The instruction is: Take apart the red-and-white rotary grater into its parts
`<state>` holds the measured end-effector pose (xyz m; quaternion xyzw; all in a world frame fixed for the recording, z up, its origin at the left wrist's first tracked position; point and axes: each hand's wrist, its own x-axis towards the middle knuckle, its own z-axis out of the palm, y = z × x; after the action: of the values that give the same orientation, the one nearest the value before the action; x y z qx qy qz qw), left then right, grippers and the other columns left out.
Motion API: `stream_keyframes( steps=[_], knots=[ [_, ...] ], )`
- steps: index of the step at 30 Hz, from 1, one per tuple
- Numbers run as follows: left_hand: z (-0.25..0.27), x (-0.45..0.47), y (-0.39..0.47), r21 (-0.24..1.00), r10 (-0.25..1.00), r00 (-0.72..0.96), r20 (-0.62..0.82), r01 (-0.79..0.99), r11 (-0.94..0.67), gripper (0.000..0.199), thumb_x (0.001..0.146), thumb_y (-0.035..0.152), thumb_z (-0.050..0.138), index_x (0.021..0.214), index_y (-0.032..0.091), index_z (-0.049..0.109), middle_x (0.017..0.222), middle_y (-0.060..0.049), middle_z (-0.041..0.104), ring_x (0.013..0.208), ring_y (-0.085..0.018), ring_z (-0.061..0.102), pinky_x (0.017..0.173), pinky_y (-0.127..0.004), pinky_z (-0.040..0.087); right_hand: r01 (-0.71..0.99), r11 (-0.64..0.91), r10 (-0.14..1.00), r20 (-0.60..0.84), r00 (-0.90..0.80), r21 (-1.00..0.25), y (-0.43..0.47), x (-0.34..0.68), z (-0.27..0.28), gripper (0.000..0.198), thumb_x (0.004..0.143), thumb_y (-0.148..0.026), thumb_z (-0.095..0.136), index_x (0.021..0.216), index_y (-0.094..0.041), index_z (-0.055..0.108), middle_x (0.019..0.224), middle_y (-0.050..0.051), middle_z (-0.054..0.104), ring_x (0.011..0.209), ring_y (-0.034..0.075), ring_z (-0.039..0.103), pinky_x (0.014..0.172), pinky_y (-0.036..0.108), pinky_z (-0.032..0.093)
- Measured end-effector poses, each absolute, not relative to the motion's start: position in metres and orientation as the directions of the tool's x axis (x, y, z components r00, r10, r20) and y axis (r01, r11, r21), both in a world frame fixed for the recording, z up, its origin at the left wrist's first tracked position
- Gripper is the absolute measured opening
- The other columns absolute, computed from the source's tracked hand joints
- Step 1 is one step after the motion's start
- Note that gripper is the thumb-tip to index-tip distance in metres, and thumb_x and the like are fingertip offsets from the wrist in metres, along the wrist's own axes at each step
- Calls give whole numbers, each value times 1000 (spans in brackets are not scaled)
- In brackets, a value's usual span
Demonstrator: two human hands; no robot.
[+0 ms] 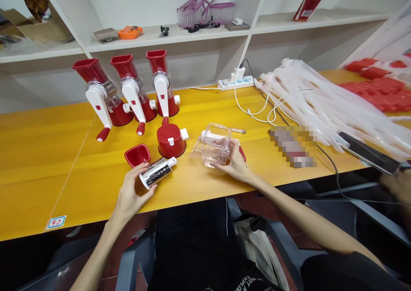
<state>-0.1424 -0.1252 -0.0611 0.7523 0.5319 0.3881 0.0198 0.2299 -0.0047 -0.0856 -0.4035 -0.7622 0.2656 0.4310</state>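
Note:
My left hand [133, 191] has its thumb and fingers around the white-rimmed end of a metal grater drum [156, 173], low over the table's front part. A red hopper [138, 155] lies just behind it. My right hand [236, 164] grips a transparent plastic housing [215, 148] from its right side. Between the hands, farther back, stands a red base [171, 140] with a white knob. Behind the housing lies a white crank handle [218, 137] with a red grip, partly hidden by the housing and my fingers.
Three assembled rotary graters [131, 87] stand at the back left of the yellow table [38, 154]. A power strip [236, 82] with cables and a pile of translucent plastic bags [302, 98] are at the right. A pixelated object [293, 146] lies nearby. Another person's hand [398, 186] shows at the right edge.

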Motion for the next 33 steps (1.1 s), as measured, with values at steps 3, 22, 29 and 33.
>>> stream_keyframes(
  steps=[3, 22, 29, 33],
  knots=[
    [-61, -150, -122, 339, 768, 189, 612, 814, -471, 56, 89, 30, 79, 138, 20, 53, 136, -14, 68, 128, -29, 68, 109, -48, 57, 404, 520, 851, 411, -328, -753, -4, 233, -89, 89, 80, -52, 82, 145, -25, 27, 146, 20, 47, 143, 39, 51, 120, 67, 43],
    [-58, -199, -117, 170, 753, 207, 625, 905, -390, 57, 89, 33, 77, 141, 22, 57, 130, -14, 70, 117, -33, 69, 103, -49, 55, 423, 442, 892, 336, -303, -791, 7, 242, -81, 92, 80, -59, 80, 148, -25, 29, 143, 21, 54, 136, 40, 59, 120, 69, 43],
    [-58, -194, -116, 279, 817, 81, 571, 917, -286, 60, 91, 41, 74, 144, 22, 55, 139, -16, 64, 127, -36, 63, 109, -54, 53, 294, 419, 895, 337, -291, -859, 0, 238, -80, 102, 76, -55, 87, 154, -28, 26, 142, 18, 57, 136, 36, 60, 116, 64, 50],
    [-58, -191, -117, 309, 816, 57, 576, 908, -282, 69, 90, 41, 77, 151, 23, 49, 148, -16, 58, 139, -37, 57, 117, -57, 48, 266, 441, 875, 344, -341, -857, -12, 244, -57, 90, 78, -49, 86, 147, -29, 32, 143, 17, 59, 132, 33, 64, 109, 60, 55]
  ],
)
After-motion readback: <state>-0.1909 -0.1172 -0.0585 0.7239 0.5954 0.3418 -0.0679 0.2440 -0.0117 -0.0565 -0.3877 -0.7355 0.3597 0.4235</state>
